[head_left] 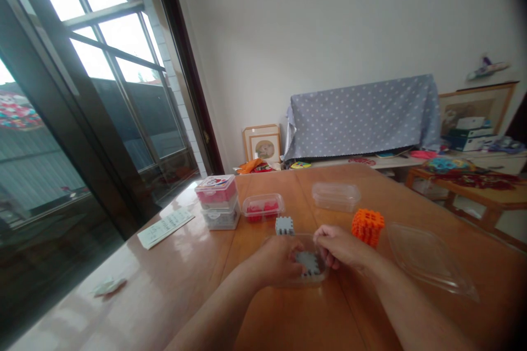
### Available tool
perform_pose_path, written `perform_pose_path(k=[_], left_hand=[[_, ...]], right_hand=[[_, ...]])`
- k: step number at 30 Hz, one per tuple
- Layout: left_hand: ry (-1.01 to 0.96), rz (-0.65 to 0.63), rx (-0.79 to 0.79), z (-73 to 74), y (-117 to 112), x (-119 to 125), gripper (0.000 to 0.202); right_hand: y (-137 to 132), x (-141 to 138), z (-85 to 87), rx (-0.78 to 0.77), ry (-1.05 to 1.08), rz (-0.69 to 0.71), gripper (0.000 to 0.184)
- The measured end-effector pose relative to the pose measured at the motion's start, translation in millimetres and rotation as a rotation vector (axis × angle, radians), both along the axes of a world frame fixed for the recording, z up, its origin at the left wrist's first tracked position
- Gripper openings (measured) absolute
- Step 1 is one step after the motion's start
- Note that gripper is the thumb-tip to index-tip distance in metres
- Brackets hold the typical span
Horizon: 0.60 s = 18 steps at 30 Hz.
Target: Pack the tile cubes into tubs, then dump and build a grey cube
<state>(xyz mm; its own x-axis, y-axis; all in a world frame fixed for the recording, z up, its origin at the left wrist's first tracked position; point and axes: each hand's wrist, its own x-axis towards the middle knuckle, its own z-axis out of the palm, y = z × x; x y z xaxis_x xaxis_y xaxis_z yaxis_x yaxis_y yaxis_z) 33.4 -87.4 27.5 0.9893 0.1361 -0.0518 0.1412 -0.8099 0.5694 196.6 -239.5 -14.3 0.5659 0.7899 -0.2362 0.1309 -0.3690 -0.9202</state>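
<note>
In a shallow clear plastic tray (pixel 313 241) lies a flat grey toothed plastic piece (pixel 308 264). My left hand (pixel 278 260) has its fingers closed on the left edge of that piece. My right hand (pixel 340 247) hangs just above the tray's far right corner, fingers curled toward the piece, and anything under them is hidden. A grey toothed cube (pixel 284 226) stands just beyond the tray. An orange toothed cube (pixel 368 227) stands to the right of my right hand, apart from it.
On the glossy wooden table (pixel 296 321) stand stacked plastic boxes (pixel 217 201), a clear box of red pieces (pixel 262 208) and a clear lid (pixel 336 196). A larger clear lid (pixel 428 260) lies right; a paper sheet (pixel 166 228) lies left beside the glass door (pixel 111 93).
</note>
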Motion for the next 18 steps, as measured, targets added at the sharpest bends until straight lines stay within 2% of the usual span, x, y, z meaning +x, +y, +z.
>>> perform_pose_path(k=[8, 14, 18], left_hand=[[-0.021, -0.007, -0.129, 0.0, 2.3, 1.0, 0.021], [-0.013, 0.000, -0.101, -3.6, 2.1, 2.4, 0.021], [-0.107, 0.019, -0.183, -3.5, 10.0, 2.7, 0.023]], right_hand=[[0.1, 0.4, -1.1, -0.005, 0.014, -0.005, 0.006], [-0.2, -2.1, 1.4, -0.001, 0.012, -0.005, 0.008], [-0.8, -2.4, 1.6, -0.007, 0.005, -0.004, 0.008]])
